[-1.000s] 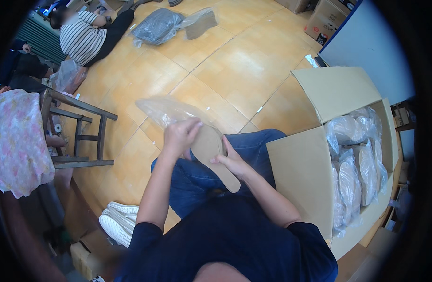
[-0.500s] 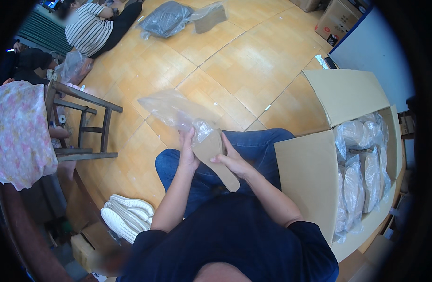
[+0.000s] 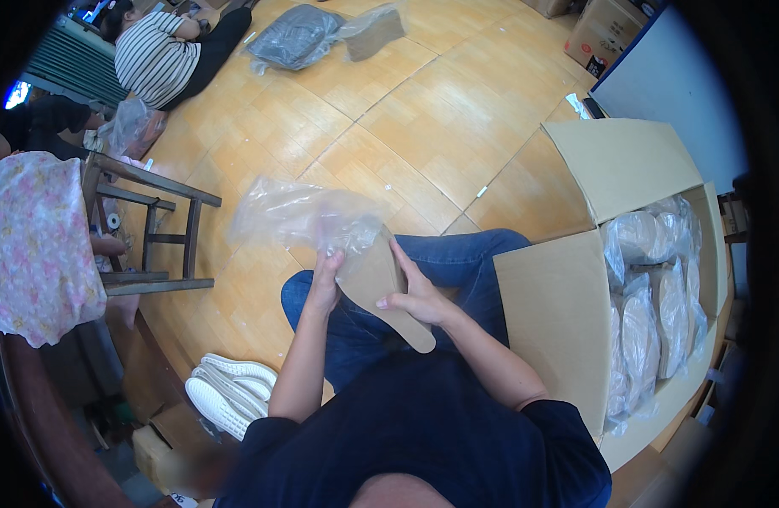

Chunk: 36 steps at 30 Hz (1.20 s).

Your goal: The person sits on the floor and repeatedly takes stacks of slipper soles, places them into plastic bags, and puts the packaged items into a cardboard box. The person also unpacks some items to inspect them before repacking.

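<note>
plastic bag (image 3: 288,212), pinched by the left hand (image 3: 324,281), partly covers beige insoles (image 3: 372,275) the right hand (image 3: 426,298) clasps.

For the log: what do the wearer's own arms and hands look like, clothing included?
The left hand and right hand are ungloved, and I can make out no watch or bracelet. Both forearms are uncovered. The short sleeves of a dark navy top end around the elbows. No cables or markings show on the arms.
</note>
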Motion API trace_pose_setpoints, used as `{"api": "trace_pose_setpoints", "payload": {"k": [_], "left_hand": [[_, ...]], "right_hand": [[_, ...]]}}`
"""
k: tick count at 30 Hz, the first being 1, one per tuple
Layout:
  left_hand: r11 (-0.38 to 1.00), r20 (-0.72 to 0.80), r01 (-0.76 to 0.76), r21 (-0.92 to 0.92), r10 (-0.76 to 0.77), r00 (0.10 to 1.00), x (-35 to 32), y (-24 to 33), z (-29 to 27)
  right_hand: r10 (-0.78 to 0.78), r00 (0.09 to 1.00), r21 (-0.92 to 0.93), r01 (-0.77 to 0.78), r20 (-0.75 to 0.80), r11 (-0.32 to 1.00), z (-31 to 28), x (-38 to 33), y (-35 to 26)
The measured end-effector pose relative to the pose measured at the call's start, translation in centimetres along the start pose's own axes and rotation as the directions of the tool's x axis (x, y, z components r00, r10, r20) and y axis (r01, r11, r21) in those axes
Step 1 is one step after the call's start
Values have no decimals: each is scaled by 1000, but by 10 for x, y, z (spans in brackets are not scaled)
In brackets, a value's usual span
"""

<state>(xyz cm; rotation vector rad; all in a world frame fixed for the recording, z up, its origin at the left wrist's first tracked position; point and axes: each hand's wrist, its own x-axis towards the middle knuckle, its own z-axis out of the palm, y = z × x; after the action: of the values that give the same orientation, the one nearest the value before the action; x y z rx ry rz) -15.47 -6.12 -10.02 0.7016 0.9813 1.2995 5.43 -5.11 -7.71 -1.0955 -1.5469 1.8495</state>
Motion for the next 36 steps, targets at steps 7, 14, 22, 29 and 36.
{"api": "trace_pose_setpoints", "payload": {"k": [7,14,22,29,36], "left_hand": [[987,-183,35,-156,-64,981,1,-2,9],[923,-434,-44,-382,-137,890,4,10,14],[950,-437,55,-307,-192,879,-20,16,-13],[987,-685,-158,12,123,718,-40,11,-4],[700,-501,6,715,506,702,-38,11,-9]], "right_hand": [[-2,1000,112,2,1,994,3,0,-8],[-68,998,120,68,-12,990,0,-6,6],[-85,985,305,35,151,952,-13,-14,-11],[-85,969,240,28,232,970,-10,-13,-20],[-76,948,259,-7,308,966,-3,-13,-28]]}}
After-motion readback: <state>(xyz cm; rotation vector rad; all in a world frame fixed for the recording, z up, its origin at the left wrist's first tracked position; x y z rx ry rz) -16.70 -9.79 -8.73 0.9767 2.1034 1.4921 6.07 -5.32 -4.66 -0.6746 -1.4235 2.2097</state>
